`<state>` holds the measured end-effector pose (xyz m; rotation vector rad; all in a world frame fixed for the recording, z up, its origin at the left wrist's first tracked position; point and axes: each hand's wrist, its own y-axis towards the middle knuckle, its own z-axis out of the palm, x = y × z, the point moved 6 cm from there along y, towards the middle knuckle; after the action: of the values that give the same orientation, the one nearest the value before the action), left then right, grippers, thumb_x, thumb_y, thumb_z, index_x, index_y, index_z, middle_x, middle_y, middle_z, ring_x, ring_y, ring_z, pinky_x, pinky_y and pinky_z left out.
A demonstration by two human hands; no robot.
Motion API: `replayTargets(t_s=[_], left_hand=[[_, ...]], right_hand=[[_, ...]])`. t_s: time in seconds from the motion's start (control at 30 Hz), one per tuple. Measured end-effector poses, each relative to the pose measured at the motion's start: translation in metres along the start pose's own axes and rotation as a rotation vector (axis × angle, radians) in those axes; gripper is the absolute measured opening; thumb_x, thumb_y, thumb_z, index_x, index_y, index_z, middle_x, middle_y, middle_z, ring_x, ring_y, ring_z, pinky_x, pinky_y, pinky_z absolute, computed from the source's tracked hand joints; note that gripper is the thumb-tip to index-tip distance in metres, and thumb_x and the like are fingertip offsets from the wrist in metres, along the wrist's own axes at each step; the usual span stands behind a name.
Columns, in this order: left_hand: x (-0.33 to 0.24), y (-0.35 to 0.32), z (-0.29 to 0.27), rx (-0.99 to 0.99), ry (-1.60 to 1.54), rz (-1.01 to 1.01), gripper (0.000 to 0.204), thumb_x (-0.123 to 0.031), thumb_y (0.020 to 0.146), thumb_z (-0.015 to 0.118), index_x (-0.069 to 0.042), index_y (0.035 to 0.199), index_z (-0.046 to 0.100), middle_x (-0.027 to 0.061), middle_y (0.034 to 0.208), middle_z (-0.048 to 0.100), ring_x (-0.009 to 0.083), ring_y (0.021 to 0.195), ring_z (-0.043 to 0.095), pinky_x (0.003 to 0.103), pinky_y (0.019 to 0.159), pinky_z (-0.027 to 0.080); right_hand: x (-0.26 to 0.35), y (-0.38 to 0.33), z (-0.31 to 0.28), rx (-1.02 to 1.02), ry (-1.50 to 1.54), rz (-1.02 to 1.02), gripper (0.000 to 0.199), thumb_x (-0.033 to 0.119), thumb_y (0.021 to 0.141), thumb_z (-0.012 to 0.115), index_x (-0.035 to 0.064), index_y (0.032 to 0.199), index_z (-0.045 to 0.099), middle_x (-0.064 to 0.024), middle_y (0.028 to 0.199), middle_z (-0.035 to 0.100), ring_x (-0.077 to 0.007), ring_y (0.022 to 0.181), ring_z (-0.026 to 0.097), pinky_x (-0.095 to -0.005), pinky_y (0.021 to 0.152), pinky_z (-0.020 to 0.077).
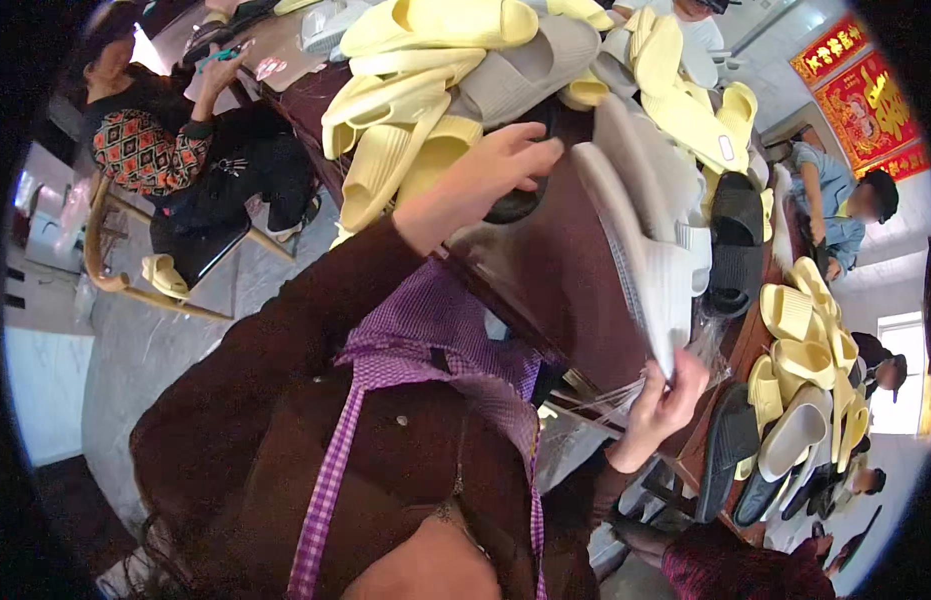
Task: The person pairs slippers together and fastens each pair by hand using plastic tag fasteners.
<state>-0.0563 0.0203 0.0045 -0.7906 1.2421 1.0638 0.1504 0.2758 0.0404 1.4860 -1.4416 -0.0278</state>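
Observation:
My right hand [670, 400] pinches the lower end of a light grey slipper [633, 262], which stands tilted with its sole edge toward me. A second grey slipper [645, 175], blurred, is right behind it; I cannot tell whether the two touch. Over the table's near edge my left hand [490, 182] reaches out, its fingers bent and apart, with nothing visible in them. Just below its fingers lies a black slipper [515, 208], mostly hidden by the hand. Yellow slippers [380, 175] are heaped against the left hand's far side.
Yellow and grey slippers pile up across the dark red table [575, 300]. Black slippers [735, 240] lie at the right, with more yellow ones [800, 350] beyond. A person [155, 140] sits on a chair at the left. Other people [830, 200] work along the right side.

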Motion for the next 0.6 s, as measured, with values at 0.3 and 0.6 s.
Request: replayTargets(t_s=[0.3, 0.6], left_hand=[[0.084, 0.009, 0.032, 0.025, -0.542, -0.464, 0.059, -0.034, 0.085, 0.061, 0.003, 0.124, 0.039, 0.0169, 0.118, 0.049, 0.0270, 0.105, 0.052, 0.039, 0.087, 0.047], [0.089, -0.085, 0.071, 0.259, -0.190, -0.223, 0.077, -0.011, 0.078, 0.065, 0.006, 0.137, 0.018, 0.0183, 0.122, 0.047, 0.0203, 0.105, 0.053, 0.032, 0.087, 0.045]], right_hand=[[0.016, -0.063, 0.032, 0.241, -0.381, -0.612, 0.022, 0.009, 0.079, 0.063, 0.0083, 0.101, 0.061, -0.0051, 0.091, 0.060, -0.0207, 0.088, 0.054, -0.0406, 0.084, 0.0398], [0.038, -0.074, 0.106, 0.340, -0.224, -0.239, 0.027, 0.011, 0.073, 0.067, 0.0062, 0.100, 0.064, -0.0072, 0.094, 0.061, -0.0249, 0.089, 0.056, -0.0409, 0.085, 0.0406]])
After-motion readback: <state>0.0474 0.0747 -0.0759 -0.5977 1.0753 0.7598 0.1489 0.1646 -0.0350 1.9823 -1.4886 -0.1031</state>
